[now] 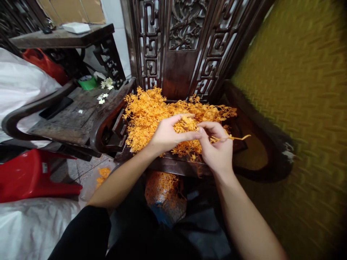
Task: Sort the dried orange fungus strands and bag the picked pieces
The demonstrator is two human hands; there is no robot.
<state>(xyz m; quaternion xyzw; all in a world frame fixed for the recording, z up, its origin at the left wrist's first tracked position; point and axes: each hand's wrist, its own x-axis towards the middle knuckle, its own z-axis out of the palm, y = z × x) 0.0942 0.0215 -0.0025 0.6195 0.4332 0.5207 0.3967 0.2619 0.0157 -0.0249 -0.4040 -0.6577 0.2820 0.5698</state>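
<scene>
A heap of orange plastic sprigs (146, 119) covers the seat of a carved dark wooden chair (180, 70). Above its front part, my left hand (169, 133) curls around the bushy head of one orange sprig (187, 124). My right hand (218, 148) pinches that sprig close by, the thumbs of both hands nearly meeting. A thin orange stem (241, 137) sticks out to the right past my right fingers. The exact grip of my right fingertips is partly hidden.
To the left, another wooden chair (67, 119) carries green tape (88, 83) and small white flower pieces (102, 98). A red stool (29, 177) and white sacks (35, 231) stand lower left. Below the seat is a bag with orange bits (164, 187). A yellow textured surface (298, 79) bounds the right.
</scene>
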